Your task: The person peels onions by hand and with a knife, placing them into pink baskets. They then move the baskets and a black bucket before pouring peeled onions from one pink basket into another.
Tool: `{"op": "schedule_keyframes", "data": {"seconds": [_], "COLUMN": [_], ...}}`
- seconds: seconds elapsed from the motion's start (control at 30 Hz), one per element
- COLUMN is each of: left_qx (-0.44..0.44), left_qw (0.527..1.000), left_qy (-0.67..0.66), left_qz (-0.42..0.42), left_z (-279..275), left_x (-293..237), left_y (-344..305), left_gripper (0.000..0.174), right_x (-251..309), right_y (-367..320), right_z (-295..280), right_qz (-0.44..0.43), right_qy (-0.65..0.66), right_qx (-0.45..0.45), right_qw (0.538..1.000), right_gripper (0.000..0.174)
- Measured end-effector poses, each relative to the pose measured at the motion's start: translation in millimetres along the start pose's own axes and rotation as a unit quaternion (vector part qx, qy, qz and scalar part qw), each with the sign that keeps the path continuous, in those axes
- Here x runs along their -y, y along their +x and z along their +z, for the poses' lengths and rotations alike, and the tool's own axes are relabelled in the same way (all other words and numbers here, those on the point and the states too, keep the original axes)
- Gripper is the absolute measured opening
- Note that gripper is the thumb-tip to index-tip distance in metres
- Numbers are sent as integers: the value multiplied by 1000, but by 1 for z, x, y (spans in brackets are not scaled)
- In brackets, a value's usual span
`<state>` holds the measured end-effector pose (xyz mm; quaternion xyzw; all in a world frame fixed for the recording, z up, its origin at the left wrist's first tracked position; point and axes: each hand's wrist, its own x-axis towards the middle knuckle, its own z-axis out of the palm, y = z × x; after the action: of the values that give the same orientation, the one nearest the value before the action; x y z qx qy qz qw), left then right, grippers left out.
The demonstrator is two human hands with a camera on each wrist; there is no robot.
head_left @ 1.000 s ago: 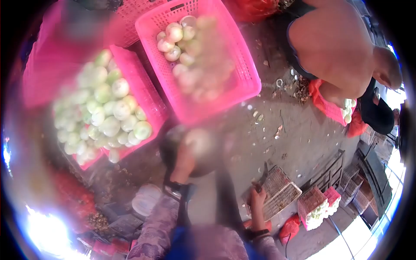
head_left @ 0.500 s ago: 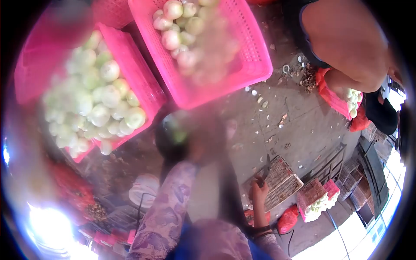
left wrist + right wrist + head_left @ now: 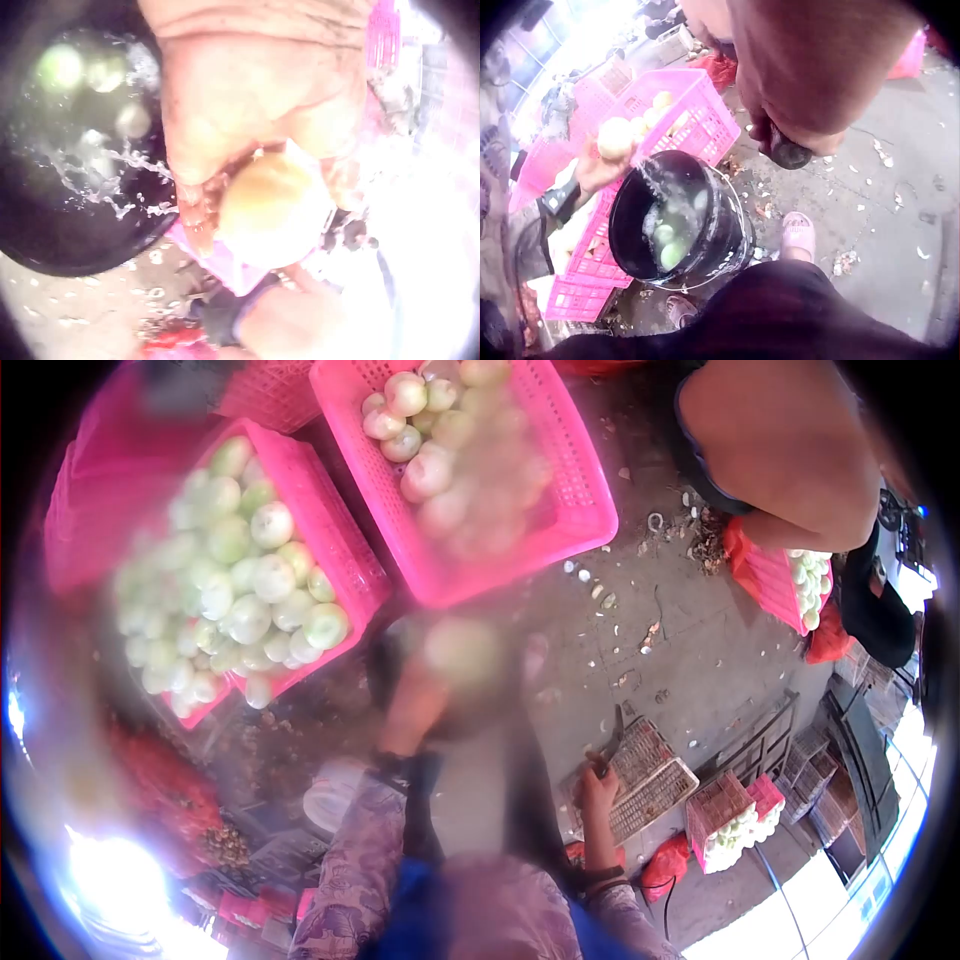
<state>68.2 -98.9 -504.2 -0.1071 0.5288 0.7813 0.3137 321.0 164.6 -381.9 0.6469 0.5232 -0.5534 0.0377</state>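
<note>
Right now, your left hand (image 3: 598, 171) has its grip curled round a pale, peeled onion (image 3: 616, 139), held up beside the rim of the black bucket (image 3: 733, 244). Water (image 3: 658, 184) streaks between the onion and the bucket, and more onions (image 3: 673, 255) sit in the liquid inside it. Your right hand (image 3: 598, 790) is clenched round a dark handle (image 3: 790, 153); the narrow piece beyond your fingers in the head view looks like a blade, though it's too small to be sure.

Ahead of you on the left, a pink crate (image 3: 325, 525) is heaped with onions, and just beside it another pink basket (image 3: 597, 532) holds more. On your right, a crouching person (image 3: 780, 450) is next to a smaller pink crate (image 3: 768, 585) of onions. Pale scraps (image 3: 597, 591) are scattered over the floor (image 3: 560, 650), and below your right hand lie shallow slatted trays (image 3: 650, 785).
</note>
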Motion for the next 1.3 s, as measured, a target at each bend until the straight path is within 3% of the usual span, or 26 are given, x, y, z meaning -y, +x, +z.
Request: {"op": "schedule_keyframes", "data": {"seconds": [0.07, 0.1, 0.17, 0.2, 0.23, 0.3, 0.37, 0.43, 0.53, 0.6, 0.67, 0.73, 0.8, 0.87, 1.03, 1.1, 1.13, 1.17, 1.23, 1.27, 1.3], "left_qx": [-20, -19, -142, -113, -114, -100, -104, -96, -94, -92, -100, -124, -157, -198, -145, -53, -32, -32, -160, -192, -166], "left_qw": [945, 945, 984, 944, 945, 803, 837, 900, 881, 877, 888, 923, 958, 945, 938, 947, 946, 946, 984, 973, 961], "left_qy": [-326, -327, -33, 305, 303, 587, 528, 419, 456, 462, 430, 331, 128, -96, -264, -315, -320, -320, -65, 81, 209], "left_qz": [-17, -17, -100, -55, -58, 41, 99, -63, -80, -101, -126, -154, -204, -242, -170, -26, 34, 37, -36, -97, -69], "left_z": [55, 47, 7, -15, -16, -4, -9, -31, -27, -11, -8, -4, 10, 31, 42, 78, 93, 84, 53, 52, 47], "left_x": [-92, -75, 10, 62, 81, 111, 141, 189, 209, 207, 217, 206, 166, 105, 1, -97, -126, -110, -43, -24, -4], "left_y": [-2, -1, 4, 11, 16, 30, 53, 73, 85, 92, 96, 86, 63, 36, -9, -12, -10, -6, 11, 24, 40], "left_gripper": [67, 67, 66, 66, 66, 64, 60, 56, 54, 53, 52, 51, 50, 49, 51, 55, 56, 56, 56, 56, 55], "right_x": [14, 19, 21, 20, 21, 19, -3, -22, -34, -22, -38, -44, -44, -36, -21, -5, -8, -11, -11, -6, -4], "right_y": [-8, -11, -13, -13, -12, -11, 1, 11, 16, 12, 26, 31, 24, 18, 14, 9, 9, 12, 17, 12, 13], "right_z": [8, 12, 17, 17, 17, 16, 1, -11, -21, -15, -21, -29, -33, -26, -16, 0, 1, 3, 6, 9, 12], "right_qz": [8, 17, 10, 4, 5, -7, -10, -14, -3, 39, -9, -38, -43, -33, -17, -18, -18, -43, -71, -54, -39], "right_qy": [-9, -17, -28, -41, -45, -79, -78, -74, -89, -6, -60, -123, -121, -114, -103, -50, -49, -59, -71, -56, -40], "right_qx": [9, 21, 19, 19, 18, -11, -18, -22, -47, -13, -11, -18, -11, -10, -5, 5, 5, 10, 13, 8, 3], "right_qw": [1000, 1000, 999, 999, 999, 997, 997, 997, 995, 999, 998, 992, 992, 993, 995, 999, 999, 997, 995, 997, 998], "right_gripper": [29, 32, 32, 32, 32, 28, 28, 28, 27, 27, 28, 28, 30, 30, 30, 29, 29, 28, 28, 28, 27]}}
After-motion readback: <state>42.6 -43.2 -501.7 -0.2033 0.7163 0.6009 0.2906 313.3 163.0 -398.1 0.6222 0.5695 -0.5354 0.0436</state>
